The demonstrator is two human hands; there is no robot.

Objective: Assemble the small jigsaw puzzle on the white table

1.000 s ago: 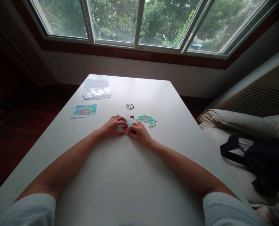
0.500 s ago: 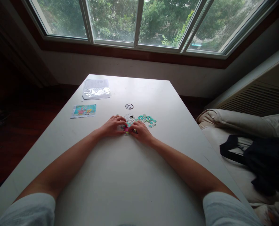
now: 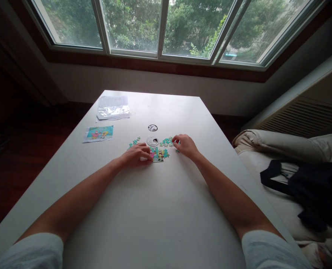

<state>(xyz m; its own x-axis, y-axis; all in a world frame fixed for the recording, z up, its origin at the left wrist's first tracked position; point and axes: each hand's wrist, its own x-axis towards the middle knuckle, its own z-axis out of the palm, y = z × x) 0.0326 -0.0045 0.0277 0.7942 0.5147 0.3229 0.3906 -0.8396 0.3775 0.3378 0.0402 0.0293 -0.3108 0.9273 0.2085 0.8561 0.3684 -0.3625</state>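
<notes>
Head view, me at a white desk [image 3: 154, 209] under a window [image 3: 132, 22].

My left hand [image 3: 136, 155] lies palm down on the desk. Its fingers are loosely curled, the grip is slack and clamped on nothing. The fingertips touch the left edge of the assembled puzzle patch [image 3: 158, 154]. The patch lies flat near the desk's middle, colourful, with pink and yellow in it.

My right hand [image 3: 186, 145] is further out and to the right, apart from the left. Its fingertips are down among the loose teal puzzle pieces [image 3: 168, 141], which lie just beyond the patch. The pieces are too small to see whether the grip is pinched on one or just touching, so I cannot tell.

A few more teal pieces [image 3: 134, 142] lie beyond the left hand's knuckles.

A small round clear lid [image 3: 152, 141] sits between the two scatters of pieces, just beyond the patch. A second round disc [image 3: 152, 127] lies a bit further out on the same line.

A reference picture card [image 3: 98, 133] lies flat, well to the left of the puzzle. A clear plastic bag [image 3: 113, 107] over paper lies beyond it, near the far left corner.

Off the desk on the right is a pale sofa cushion [image 3: 269, 144] with a black bag [image 3: 311, 190] on it.

Both forearms are bare, with white sleeves at the bottom edge.
</notes>
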